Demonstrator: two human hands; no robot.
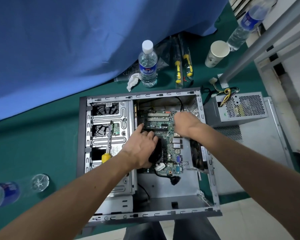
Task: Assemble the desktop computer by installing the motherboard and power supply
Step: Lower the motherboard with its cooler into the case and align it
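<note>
Covering the table (42, 135), green cloth meets blue drape (59, 49); both hands' grips unclear.

I see the open grey computer case (109, 134) lying on its side on the green tabletop (42, 153), its near corner hanging past the edge. The green motherboard (164, 122) sits inside, flat against the case floor, with white slots at its far end and a black cooler near the middle. The grey power supply (239, 108), perforated, with yellow wires, rests outside, just right of the case.
</note>
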